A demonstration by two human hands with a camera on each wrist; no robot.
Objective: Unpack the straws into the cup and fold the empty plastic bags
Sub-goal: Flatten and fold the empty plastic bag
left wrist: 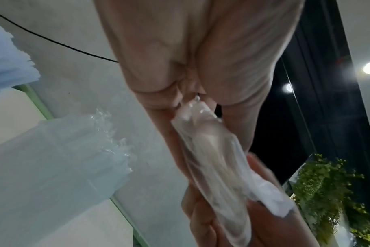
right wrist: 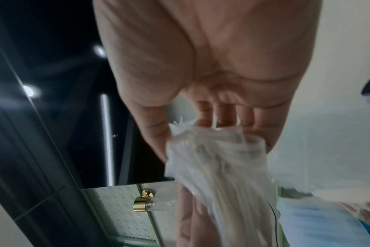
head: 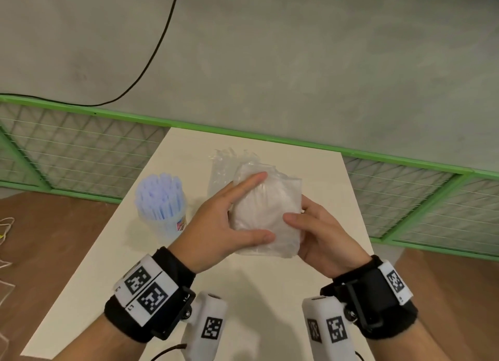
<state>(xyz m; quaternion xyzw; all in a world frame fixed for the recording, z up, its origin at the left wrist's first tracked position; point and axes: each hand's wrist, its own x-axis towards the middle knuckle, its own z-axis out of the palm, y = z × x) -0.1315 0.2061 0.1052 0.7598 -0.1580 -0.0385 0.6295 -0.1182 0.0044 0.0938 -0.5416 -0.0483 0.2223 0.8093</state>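
A folded clear plastic bag (head: 270,190) is held just above the white table (head: 129,279), between both hands. My left hand (head: 259,206) pinches its left side, thumb across the near edge and index finger stretched over the top. My right hand (head: 297,212) grips the right side, thumb on top and fingers underneath. The left wrist view shows the bag (left wrist: 213,158) edge-on between thumb and fingers, and the right wrist view shows the bag (right wrist: 217,160) bunched under the thumb. Left of the hands stands a clear cup (head: 166,228) full of pale blue straws (head: 162,193).
Another clear plastic bag (head: 224,166) lies flat on the table behind the hands. A green mesh fence (head: 81,150) runs along the table's far edge, with a black cable (head: 151,61) on the grey floor beyond. Brown floor lies on both sides of the table.
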